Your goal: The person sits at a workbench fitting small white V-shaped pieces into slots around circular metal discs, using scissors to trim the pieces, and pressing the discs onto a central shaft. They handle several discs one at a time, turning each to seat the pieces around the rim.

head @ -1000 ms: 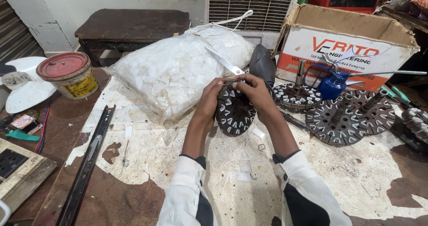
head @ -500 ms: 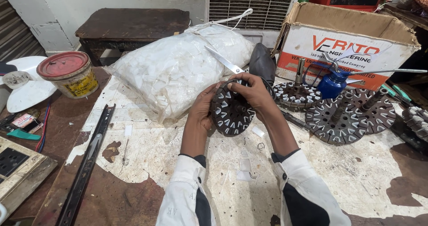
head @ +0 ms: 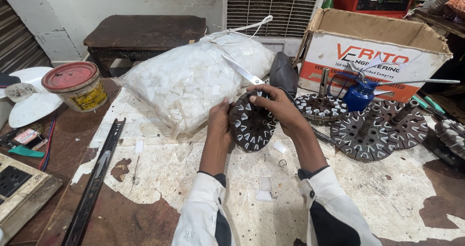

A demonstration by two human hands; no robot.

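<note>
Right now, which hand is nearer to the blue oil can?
Right. The right hand grips the top and right edge of the slotted round core, on the side facing the blue oil can. The left hand holds the core's far, left edge.

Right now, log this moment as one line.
left hand: grips slotted disc | right hand: on disc top | bag of white scraps behind

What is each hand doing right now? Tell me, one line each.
Left hand: closed on the left edge of the round slotted stator core.
Right hand: closed over the core's top right edge.
</note>
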